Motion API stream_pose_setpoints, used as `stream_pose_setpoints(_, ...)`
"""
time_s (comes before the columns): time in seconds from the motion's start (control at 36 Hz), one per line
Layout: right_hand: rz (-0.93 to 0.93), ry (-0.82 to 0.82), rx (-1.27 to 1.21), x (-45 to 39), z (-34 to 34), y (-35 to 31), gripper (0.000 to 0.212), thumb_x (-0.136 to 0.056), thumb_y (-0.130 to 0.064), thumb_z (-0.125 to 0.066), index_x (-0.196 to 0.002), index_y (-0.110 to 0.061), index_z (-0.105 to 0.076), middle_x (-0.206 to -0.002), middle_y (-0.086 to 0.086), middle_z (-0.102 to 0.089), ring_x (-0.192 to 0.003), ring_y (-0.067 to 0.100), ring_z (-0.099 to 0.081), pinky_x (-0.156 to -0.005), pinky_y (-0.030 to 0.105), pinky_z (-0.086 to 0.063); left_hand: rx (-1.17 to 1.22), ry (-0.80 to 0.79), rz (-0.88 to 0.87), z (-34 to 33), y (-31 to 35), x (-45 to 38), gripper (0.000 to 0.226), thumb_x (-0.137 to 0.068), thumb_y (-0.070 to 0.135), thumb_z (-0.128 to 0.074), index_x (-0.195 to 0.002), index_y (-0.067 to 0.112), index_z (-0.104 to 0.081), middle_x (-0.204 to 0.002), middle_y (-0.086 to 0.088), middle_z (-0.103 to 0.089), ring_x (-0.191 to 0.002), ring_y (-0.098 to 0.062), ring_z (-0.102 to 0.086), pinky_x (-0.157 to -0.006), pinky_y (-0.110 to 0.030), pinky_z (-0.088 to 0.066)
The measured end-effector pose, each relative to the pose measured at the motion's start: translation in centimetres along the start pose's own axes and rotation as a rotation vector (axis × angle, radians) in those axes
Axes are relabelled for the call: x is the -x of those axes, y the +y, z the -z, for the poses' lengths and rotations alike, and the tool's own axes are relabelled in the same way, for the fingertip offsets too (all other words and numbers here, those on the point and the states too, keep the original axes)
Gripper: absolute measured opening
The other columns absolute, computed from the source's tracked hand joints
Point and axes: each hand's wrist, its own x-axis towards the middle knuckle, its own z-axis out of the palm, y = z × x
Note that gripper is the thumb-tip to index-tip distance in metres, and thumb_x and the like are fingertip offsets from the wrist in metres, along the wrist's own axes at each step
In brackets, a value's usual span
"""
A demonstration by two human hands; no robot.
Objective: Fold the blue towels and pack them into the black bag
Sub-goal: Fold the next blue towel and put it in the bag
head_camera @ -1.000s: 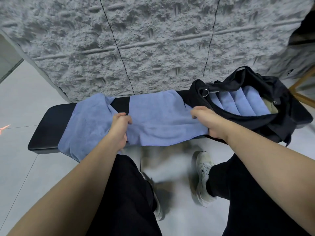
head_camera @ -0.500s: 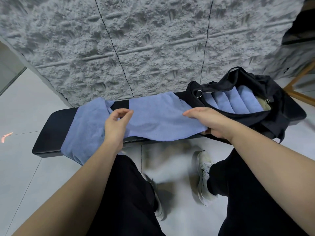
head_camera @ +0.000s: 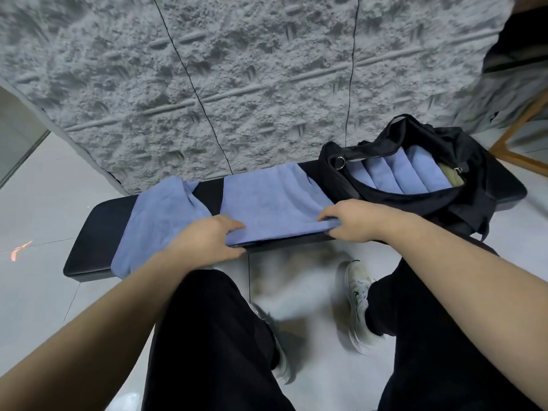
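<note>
Loose blue towel [head_camera: 154,221] draped over black bench [head_camera: 95,232]. Left hand [head_camera: 207,241] and right hand [head_camera: 353,221] pinching flat blue towel [head_camera: 272,209] by near edge. Folded towels [head_camera: 400,173] upright in black bag [head_camera: 462,185]. No legible writing.

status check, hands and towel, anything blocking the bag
Left hand and right hand pinch near edge of towel flat on bench. Second towel waits left. Bag open, folded towels inside, nothing blocking.

Six blue towels [head_camera: 275,203], one black bag [head_camera: 462,203], one bench [head_camera: 98,232]
</note>
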Motion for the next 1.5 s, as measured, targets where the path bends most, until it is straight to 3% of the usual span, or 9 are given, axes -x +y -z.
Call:
stream_pose_setpoints(0.11, 0.001, 0.092, 0.035, 0.0, 0.0, -0.1, 0.027, -0.099, -0.026, -0.043, -0.073, -0.019, -0.045, -0.093, 0.004, -0.047, -0.083, 0.027, -0.051, -0.07, 0.036, -0.039, -0.064, 0.16, 0.063, -0.6, -0.6, -0.2, 0.011, -0.091, 0.022, -0.057, -0.086, 0.013, -0.062, -0.093, 0.003, -0.049, -0.088, -0.029, -0.059, -0.069, -0.039, -0.045)
stream_pose_setpoints(0.25, 0.12, 0.34, -0.018, 0.0, -0.1, 0.0, 0.016, -0.096, -0.017, -0.047, -0.088, -0.006, -0.055, -0.105, 0.005, -0.04, -0.085, 0.027, -0.047, -0.072, 0.031, -0.03, 0.075, 0.413, 0.026, -1.2, -0.9, 0.2, 0.047, -0.077, 0.047, -0.047, -0.093, 0.011, -0.072, -0.108, 0.002, -0.069, -0.102, -0.028, -0.059, -0.08, -0.036, -0.037)
stream_pose_setpoints(0.36, 0.251, 0.506, 0.013, -0.2, -0.1, -0.2, 0.009, -0.091, -0.021, -0.057, -0.092, -0.013, -0.061, -0.125, 0.001, -0.047, -0.105, 0.025, -0.042, -0.089, 0.041, -0.038, 0.351, 0.419, 0.096, -1.0, 0.4, 0.9, 0.011, -0.087, 0.011, -0.065, -0.095, 0.015, -0.071, -0.092, 0.008, -0.066, -0.091, -0.019, -0.059, -0.078, -0.031, -0.042)
stream_pose_setpoints(0.56, 0.312, 0.352, -0.193, 0.1, -0.5, -1.4, 0.024, -0.086, -0.018, -0.065, -0.075, -0.007, -0.047, -0.081, 0.007, -0.051, -0.07, 0.017, -0.041, -0.066, 0.036, -0.036, 0.443, 0.501, 0.139, -1.5, 0.4, 0.4, 0.011, -0.083, -0.002, -0.053, -0.075, 0.001, -0.046, -0.076, -0.021, -0.056, -0.065, -0.02, -0.041, -0.063, -0.053, -0.044)
stream_pose_setpoints(0.67, 0.282, 0.304, -0.159, 0.3, -0.2, -2.1, 0.049, -0.081, -0.04, -0.077, -0.072, -0.012, -0.038, -0.071, 0.006, -0.045, -0.062, 0.013, -0.031, -0.056, 0.032, -0.026, 0.403, 0.496, 0.079, -1.5, 0.9, 0.7, 0.009, -0.082, 0.011, -0.049, -0.077, 0.006, -0.043, -0.072, -0.013, -0.054, -0.065, -0.032, -0.047, -0.06, -0.045, -0.042)
stream_pose_setpoints(0.92, 0.235, 0.308, -0.158, 0.0, -0.6, -1.4, 0.036, -0.075, 0.009, -0.045, -0.071, -0.021, -0.025, -0.072, 0.001, -0.035, -0.067, 0.02, -0.03, -0.057, 0.035, -0.022, 0.234, 0.323, 0.012, -1.8, 1.4, 0.7, 0.06, -0.071, 0.053, -0.081, -0.113, 0.028, -0.045, -0.099, 0.017, -0.055, -0.085, -0.007, -0.053, -0.07, -0.031, -0.045)
stream_pose_setpoints(1.06, 0.207, 0.265, -0.228, 0.3, -0.6, -2.0, 0.027, -0.08, 0.002, -0.043, -0.081, -0.021, -0.028, -0.07, 0.009, -0.04, -0.063, 0.024, -0.033, -0.054, 0.037, -0.025, -0.008, 0.325, -0.04, -2.8, 0.6, -0.6, 0.019, -0.08, 0.019, -0.071, -0.081, 0.02, -0.052, -0.086, 0.006, -0.048, -0.077, -0.021, -0.049, -0.054, -0.03, -0.024)
stream_pose_setpoints(1.25, 0.199, 0.196, -0.03, 0.1, -1.4, -2.5, 0.047, -0.083, -0.042, -0.062, -0.123, -0.031, -0.039, -0.086, -0.003, -0.061, -0.076, 0.022, -0.053, -0.061, 0.033, -0.037, -0.022, 0.282, -0.037, -2.7, 0.8, -0.9, 0.049, -0.075, 0.006, -0.061, -0.056, 0.021, -0.019, -0.055, 0.002, -0.029, -0.056, -0.022, -0.034, -0.048, -0.031, -0.014)
stream_pose_setpoints(1.5, 0.177, 0.191, 0.162, -0.8, -1.9, -2.5, 0.022, -0.091, -0.021, -0.049, -0.072, -0.024, -0.04, -0.089, -0.003, -0.04, -0.079, 0.023, -0.043, -0.067, 0.032, -0.031, 0.034, 0.234, 0.056, -3.1, 0.9, -0.9, 0.042, -0.074, -0.006, -0.053, -0.066, 0.024, -0.025, -0.057, 0.004, -0.035, -0.052, -0.02, -0.035, -0.052, -0.034, -0.023)
